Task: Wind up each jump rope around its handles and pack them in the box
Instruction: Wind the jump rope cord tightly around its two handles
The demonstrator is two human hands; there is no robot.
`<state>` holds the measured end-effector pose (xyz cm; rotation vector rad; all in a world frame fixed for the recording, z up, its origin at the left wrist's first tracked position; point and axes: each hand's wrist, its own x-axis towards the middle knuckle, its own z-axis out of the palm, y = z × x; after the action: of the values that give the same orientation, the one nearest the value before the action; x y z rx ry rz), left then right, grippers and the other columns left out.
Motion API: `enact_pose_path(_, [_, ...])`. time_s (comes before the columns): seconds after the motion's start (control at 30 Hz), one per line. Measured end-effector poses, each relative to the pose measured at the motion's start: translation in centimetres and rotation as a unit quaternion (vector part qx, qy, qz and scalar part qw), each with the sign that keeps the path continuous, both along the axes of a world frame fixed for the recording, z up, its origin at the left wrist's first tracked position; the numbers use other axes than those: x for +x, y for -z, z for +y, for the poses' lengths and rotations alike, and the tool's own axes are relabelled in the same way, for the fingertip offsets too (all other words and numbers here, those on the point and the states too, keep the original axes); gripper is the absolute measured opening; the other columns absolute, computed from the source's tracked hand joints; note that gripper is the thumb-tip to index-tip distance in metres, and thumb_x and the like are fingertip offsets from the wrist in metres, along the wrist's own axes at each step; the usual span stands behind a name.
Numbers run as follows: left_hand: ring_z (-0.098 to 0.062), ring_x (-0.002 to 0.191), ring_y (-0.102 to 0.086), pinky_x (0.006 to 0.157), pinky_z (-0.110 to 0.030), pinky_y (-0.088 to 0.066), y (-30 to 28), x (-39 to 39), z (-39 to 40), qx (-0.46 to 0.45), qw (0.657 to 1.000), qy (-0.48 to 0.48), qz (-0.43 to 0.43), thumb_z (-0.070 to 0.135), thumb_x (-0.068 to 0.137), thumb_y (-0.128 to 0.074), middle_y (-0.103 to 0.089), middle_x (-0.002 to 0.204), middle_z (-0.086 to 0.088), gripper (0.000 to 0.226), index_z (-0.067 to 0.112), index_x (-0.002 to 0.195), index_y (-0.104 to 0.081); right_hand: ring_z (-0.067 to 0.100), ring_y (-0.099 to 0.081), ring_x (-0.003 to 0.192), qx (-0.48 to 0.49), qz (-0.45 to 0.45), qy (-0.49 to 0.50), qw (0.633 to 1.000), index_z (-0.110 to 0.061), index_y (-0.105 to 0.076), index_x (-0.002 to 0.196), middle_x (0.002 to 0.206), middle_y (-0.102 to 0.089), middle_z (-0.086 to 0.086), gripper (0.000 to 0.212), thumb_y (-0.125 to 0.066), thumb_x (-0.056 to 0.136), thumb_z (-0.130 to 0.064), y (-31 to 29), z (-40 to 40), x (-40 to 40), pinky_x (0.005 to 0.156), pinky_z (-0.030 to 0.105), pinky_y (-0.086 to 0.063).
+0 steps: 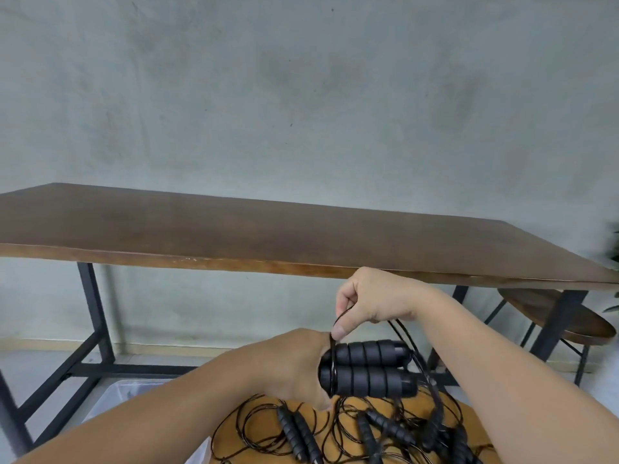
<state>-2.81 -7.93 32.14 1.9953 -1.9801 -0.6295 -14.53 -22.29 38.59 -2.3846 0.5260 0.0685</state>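
Note:
My left hand (291,366) grips two black foam handles (366,368) side by side, held level above the stool. My right hand (368,298) is just above them and pinches the thin black rope (336,324) between thumb and finger; the rope loops once around the handles' left end. The rest of that rope hangs down to the right (432,393). Below, several more jump ropes (375,430) with black handles lie tangled on a round wooden stool top (234,453). A translucent plastic box (127,393) shows at lower left, mostly hidden by my left forearm.
A long brown wooden table (268,229) on black metal legs stands ahead against a grey wall. A round wooden stool (556,316) sits under its right end. Green leaves (614,249) show at the right edge.

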Motion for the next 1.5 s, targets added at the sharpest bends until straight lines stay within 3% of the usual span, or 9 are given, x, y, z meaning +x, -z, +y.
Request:
enact_pose_path(0.23, [-0.002,0.064,-0.049,0.056,-0.012,-0.039,-2.9,1.6,1.6,-0.08,0.991,-0.023,0.1,0.022,0.074,-0.081,-0.052,0.08,0.011,0.036,0.029,0.091,-0.049,0.02,-0.071,0.077,0.226,-0.104,0.141,0.958,-0.008,-0.063,0.084,0.063,-0.071,0.001,0.03,-0.081,0.074,-0.03,6.1,-2.7,0.2,0.071,0.029,-0.059])
enact_pose_path(0.37, [-0.008,0.071,-0.052,0.062,-0.02,-0.044,-3.3,3.3,1.6,-0.076,0.991,-0.063,0.086,0.024,0.073,-0.08,-0.053,0.085,0.006,0.04,0.025,0.099,-0.051,0.011,-0.034,0.05,0.309,-0.131,0.146,0.931,-0.012,-0.048,0.069,0.055,-0.04,-0.001,0.039,-0.036,0.1,0.007,7.3,-0.9,0.1,0.05,0.024,-0.029])
enact_pose_path(0.5, [-0.007,0.082,-0.058,0.067,-0.015,-0.045,-3.6,4.2,1.6,-0.075,0.984,-0.088,0.134,0.022,0.073,-0.08,-0.056,0.098,0.011,0.063,0.028,0.125,-0.045,0.012,-0.021,0.052,0.293,-0.113,0.139,0.939,-0.01,-0.062,0.084,0.061,-0.034,-0.002,0.026,-0.047,0.102,-0.021,7.6,1.0,0.1,0.05,0.025,-0.019])
enact_pose_path(0.6, [-0.004,0.07,-0.053,0.06,-0.013,-0.042,-3.7,4.3,1.0,-0.096,0.979,-0.086,0.156,0.018,0.072,-0.08,-0.056,0.083,0.013,0.042,0.025,0.106,-0.057,0.013,-0.017,0.053,0.348,-0.137,0.161,0.913,-0.009,-0.067,0.099,0.062,-0.031,-0.003,0.034,-0.05,0.1,-0.039,8.6,2.9,0.4,0.051,0.028,-0.013])
enact_pose_path(0.83, [-0.008,0.069,-0.051,0.056,-0.019,-0.039,-2.1,4.2,-1.0,-0.101,0.974,-0.192,0.06,0.015,0.065,-0.078,-0.057,0.083,0.008,0.039,0.025,0.092,-0.052,0.01,-0.02,0.052,0.375,-0.133,0.199,0.895,-0.008,-0.064,0.112,0.061,-0.03,-0.006,0.04,-0.037,0.106,-0.038,9.1,6.8,0.9,0.051,0.027,-0.013])
enact_pose_path(0.93, [-0.013,0.079,-0.058,0.064,-0.026,-0.052,-1.6,4.3,-1.6,-0.109,0.969,-0.222,0.022,0.013,0.072,-0.073,-0.06,0.092,0.004,0.054,0.024,0.117,-0.046,0.009,-0.021,0.05,0.402,-0.095,0.21,0.886,-0.009,-0.062,0.11,0.06,-0.032,-0.005,0.036,-0.038,0.106,-0.036,9.0,8.0,0.6,0.047,0.023,-0.016])
enact_pose_path(1.17, [-0.021,0.083,-0.062,0.074,-0.035,-0.058,0.6,4.0,-2.1,-0.066,0.975,-0.192,-0.09,0.016,0.076,-0.069,-0.06,0.095,-0.001,0.048,0.022,0.113,-0.04,0.008,-0.045,0.06,0.009,-0.006,0.146,0.989,-0.019,-0.063,0.091,0.071,-0.049,-0.005,0.03,-0.041,0.104,-0.035,6.9,8.1,-0.8,0.057,0.023,-0.036])
enact_pose_path(1.3, [-0.019,0.083,-0.06,0.074,-0.034,-0.058,1.2,3.1,-2.2,-0.06,0.974,-0.175,-0.132,0.017,0.079,-0.069,-0.058,0.096,0.0,0.046,0.022,0.112,-0.038,0.009,-0.047,0.059,-0.118,0.026,0.095,0.988,-0.018,-0.058,0.071,0.066,-0.051,-0.003,0.03,-0.049,0.099,-0.025,4.4,7.2,-1.2,0.054,0.021,-0.036])
enact_pose_path(1.5, [-0.022,0.087,-0.059,0.073,-0.032,-0.053,0.3,1.6,-2.0,-0.048,0.973,-0.098,-0.206,0.018,0.077,-0.073,-0.062,0.102,-0.002,0.054,0.025,0.12,-0.041,0.016,-0.065,0.083,-0.204,0.083,0.058,0.974,-0.017,-0.078,0.099,0.091,-0.072,0.002,0.019,-0.066,0.091,-0.028,0.4,5.6,-1.0,0.072,0.027,-0.056])
